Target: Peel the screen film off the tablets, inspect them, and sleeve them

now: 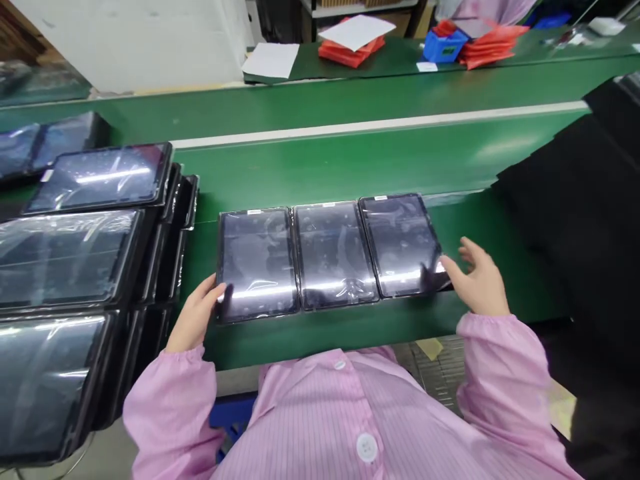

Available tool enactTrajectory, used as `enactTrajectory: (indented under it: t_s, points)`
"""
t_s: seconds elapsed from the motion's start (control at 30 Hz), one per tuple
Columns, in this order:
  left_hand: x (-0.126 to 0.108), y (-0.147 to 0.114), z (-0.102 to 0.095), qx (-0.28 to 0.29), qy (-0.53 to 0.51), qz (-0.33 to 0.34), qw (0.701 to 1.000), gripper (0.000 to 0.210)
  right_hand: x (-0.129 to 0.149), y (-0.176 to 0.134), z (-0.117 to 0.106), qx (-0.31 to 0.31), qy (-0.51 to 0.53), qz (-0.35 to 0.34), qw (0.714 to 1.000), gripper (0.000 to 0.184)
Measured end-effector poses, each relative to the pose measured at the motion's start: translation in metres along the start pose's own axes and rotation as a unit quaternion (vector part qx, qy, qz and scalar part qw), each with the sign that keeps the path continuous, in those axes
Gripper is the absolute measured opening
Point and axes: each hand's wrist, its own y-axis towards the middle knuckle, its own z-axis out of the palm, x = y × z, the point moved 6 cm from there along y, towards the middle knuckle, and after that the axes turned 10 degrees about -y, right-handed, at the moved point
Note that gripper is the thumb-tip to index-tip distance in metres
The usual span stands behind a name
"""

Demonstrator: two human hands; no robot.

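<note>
Three film-covered tablet screens lie side by side in a row on the green bench: a left screen (257,263), a middle screen (335,257) and a right screen (400,243). My left hand (196,313) grips the lower left edge of the left screen, thumb over its top face and fingers along its side. At the other end of the row, my right hand (480,283) is open with fingers spread. Its thumb is at the lower right edge of the right screen; whether it touches is unclear.
Stacks of similar screens (65,247) rise at the left. Black sheets (590,200) lie in a large pile at the right. A white strip (380,127) crosses the green bench (320,167). Behind are red packets (353,52), white paper (271,60) and a blue bin (444,47).
</note>
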Motion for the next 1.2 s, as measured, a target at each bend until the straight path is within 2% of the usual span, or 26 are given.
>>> enactTrajectory:
  t_s: [0.07, 0.17, 0.3, 0.4, 0.5, 0.6, 0.67, 0.8, 0.97, 1.1, 1.2]
  points:
    - [-0.001, -0.005, -0.007, -0.056, 0.09, 0.044, 0.993, 0.066, -0.007, 0.005, 0.005, -0.034, -0.005, 0.003, 0.999, 0.072]
    - [-0.004, -0.021, -0.011, -0.111, 0.217, 0.119, 0.963, 0.066, -0.018, 0.01, 0.025, 0.006, 0.026, 0.006, 1.0, 0.058]
    - [0.005, -0.038, -0.005, -0.083, 0.186, 0.24, 0.949, 0.058, -0.018, 0.023, 0.04, 0.058, 0.057, -0.007, 0.997, 0.045]
    - [0.025, -0.041, -0.001, -0.07, 0.161, 0.268, 0.947, 0.059, -0.017, 0.042, 0.04, 0.073, 0.054, 0.001, 0.996, 0.036]
    - [0.039, -0.039, -0.001, -0.077, 0.127, 0.261, 0.954, 0.062, -0.023, 0.062, 0.035, 0.005, 0.056, 0.02, 0.998, 0.032]
    - [0.039, -0.039, 0.0, -0.061, 0.099, 0.271, 0.955, 0.065, -0.033, 0.074, 0.032, -0.112, 0.056, 0.033, 0.992, 0.042]
    - [0.037, -0.04, 0.0, -0.051, 0.086, 0.282, 0.954, 0.063, -0.037, 0.078, 0.034, -0.161, 0.049, 0.031, 0.985, 0.04]
    - [0.034, -0.039, -0.001, -0.041, 0.04, 0.304, 0.951, 0.056, -0.039, 0.083, 0.038, -0.199, 0.045, 0.011, 0.979, 0.029]
    - [0.038, -0.039, -0.005, -0.034, 0.044, 0.316, 0.947, 0.056, -0.043, 0.083, 0.035, -0.236, 0.06, 0.0, 0.97, 0.028]
    - [0.025, -0.049, 0.004, 0.023, 0.133, 0.4, 0.906, 0.057, -0.041, 0.082, 0.034, -0.245, 0.057, -0.012, 0.968, 0.026]
    - [0.019, -0.056, 0.014, 0.052, 0.214, 0.431, 0.875, 0.056, -0.037, 0.082, 0.033, -0.249, 0.055, -0.017, 0.967, 0.026]
